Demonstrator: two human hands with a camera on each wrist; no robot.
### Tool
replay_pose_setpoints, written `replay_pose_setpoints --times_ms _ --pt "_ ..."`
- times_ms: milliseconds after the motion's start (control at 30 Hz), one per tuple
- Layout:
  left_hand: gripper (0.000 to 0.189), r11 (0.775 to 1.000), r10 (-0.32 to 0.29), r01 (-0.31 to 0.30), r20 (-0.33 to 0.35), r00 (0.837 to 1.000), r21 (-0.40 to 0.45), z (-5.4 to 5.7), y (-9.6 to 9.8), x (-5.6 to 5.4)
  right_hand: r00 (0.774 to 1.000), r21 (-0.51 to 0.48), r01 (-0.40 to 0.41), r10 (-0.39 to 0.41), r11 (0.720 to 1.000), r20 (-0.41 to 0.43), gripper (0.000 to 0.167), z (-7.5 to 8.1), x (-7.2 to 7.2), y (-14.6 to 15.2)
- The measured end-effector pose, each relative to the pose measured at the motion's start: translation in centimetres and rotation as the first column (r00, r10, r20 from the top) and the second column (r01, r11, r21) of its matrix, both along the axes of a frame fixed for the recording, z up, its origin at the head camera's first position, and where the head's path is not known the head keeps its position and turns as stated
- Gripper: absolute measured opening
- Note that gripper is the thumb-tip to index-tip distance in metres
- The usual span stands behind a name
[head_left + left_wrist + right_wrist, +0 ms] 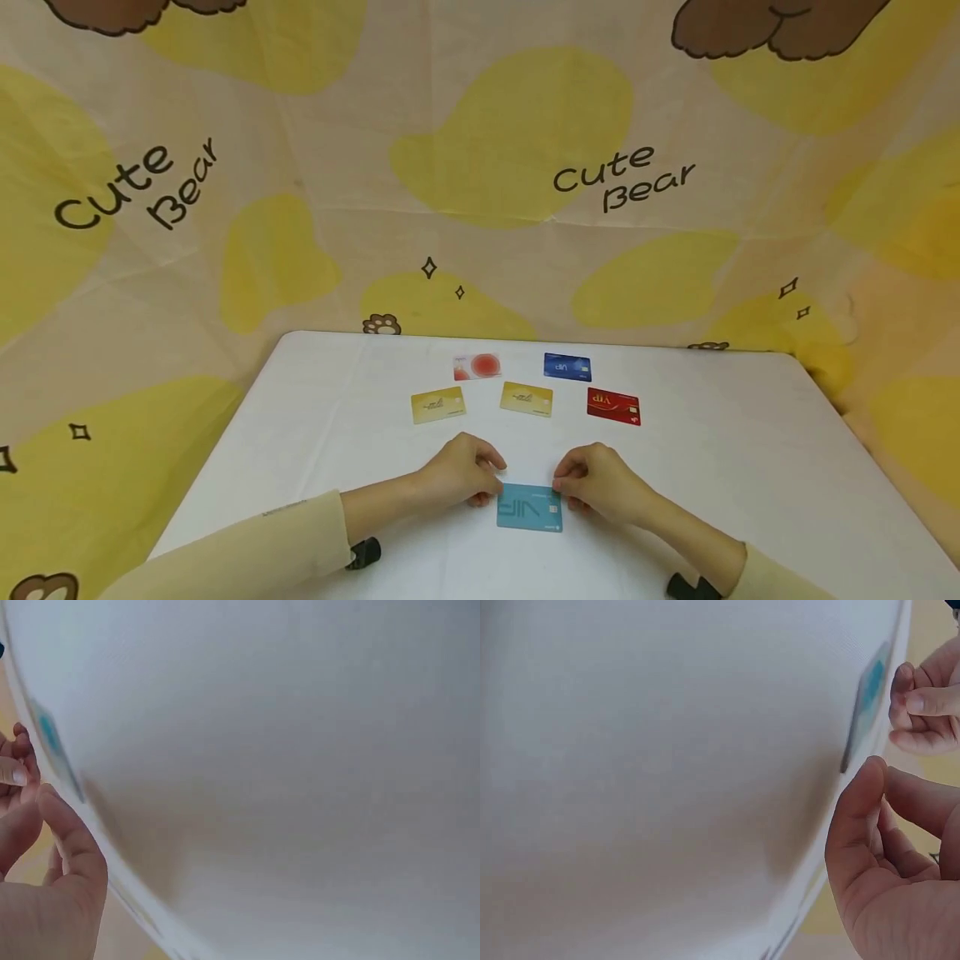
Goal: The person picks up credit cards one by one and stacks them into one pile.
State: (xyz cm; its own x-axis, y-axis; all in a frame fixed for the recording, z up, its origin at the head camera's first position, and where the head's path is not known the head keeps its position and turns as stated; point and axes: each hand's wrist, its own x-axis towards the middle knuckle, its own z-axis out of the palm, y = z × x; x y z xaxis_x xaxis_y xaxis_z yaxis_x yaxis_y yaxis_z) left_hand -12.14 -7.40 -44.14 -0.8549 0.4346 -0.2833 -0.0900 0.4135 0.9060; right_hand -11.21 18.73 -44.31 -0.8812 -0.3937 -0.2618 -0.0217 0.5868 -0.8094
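A teal bank-type card (529, 508) with "VIP" lettering lies flat on the white table in front of me. My left hand (462, 473) is just beyond its upper left corner, fingers loosely bent. At the upper right corner, my right hand (602, 482) has its thumb and index fingertips overlapping the card's edge in the head view. Both wrist views show a small gap between the near fingertips and the card (56, 750). In the right wrist view, the thumb and index tips of the right hand (900, 847) come together beside the card (866, 705).
Beyond my hands lie a white card with a red circle (477, 367), a blue card (567, 367), two gold cards (438, 405) and a red card (613, 406). The white table (315, 400) ends at a yellow-patterned cloth backdrop (322, 167).
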Motion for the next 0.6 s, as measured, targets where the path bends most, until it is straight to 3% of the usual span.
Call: replay_pose_setpoints --times_ms 333,600 --pt "0.025 0.999 0.037 -0.038 -0.080 0.996 -0.013 2.8 -1.6 -0.8 0.995 -0.009 0.069 -0.069 0.998 -0.067 0.008 1.7 -1.1 0.6" --pt "0.027 0.995 0.103 -0.103 -0.144 0.984 0.010 3.6 -3.0 -0.9 0.986 -0.083 0.108 -0.117 0.991 -0.120 0.019 2.6 -1.8 0.0"
